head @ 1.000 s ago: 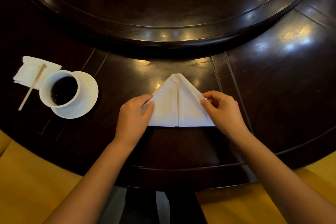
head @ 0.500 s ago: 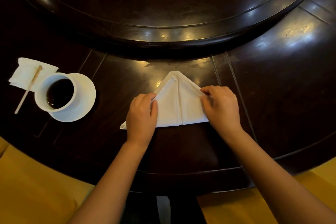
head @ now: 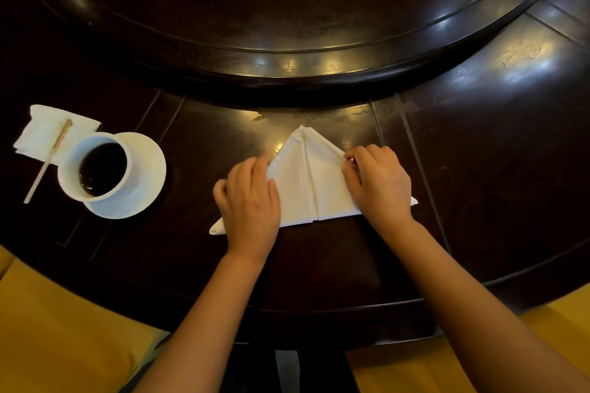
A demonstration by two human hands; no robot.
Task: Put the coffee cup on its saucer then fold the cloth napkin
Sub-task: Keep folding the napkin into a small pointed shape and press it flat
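A white cloth napkin (head: 306, 182), folded into a triangle with a centre seam, lies flat on the dark table in front of me. My left hand (head: 250, 204) rests on its left side, fingers together, covering that part; a small corner sticks out below my wrist. My right hand (head: 378, 183) pinches the napkin's right sloping edge between thumb and fingers. At the left, a white coffee cup (head: 95, 167) full of dark coffee stands on its white saucer (head: 147, 175), off-centre toward the saucer's left.
A white paper napkin (head: 41, 134) with a wooden stirrer (head: 48, 161) lies left of the cup. A large raised turntable (head: 287, 67) fills the table's far half. Yellow seat cushions (head: 48, 329) flank the table's near edge.
My left hand slid onto the napkin's left side and its lower left corner came out. My right hand moved up the right edge, and the lower right corner now shows.
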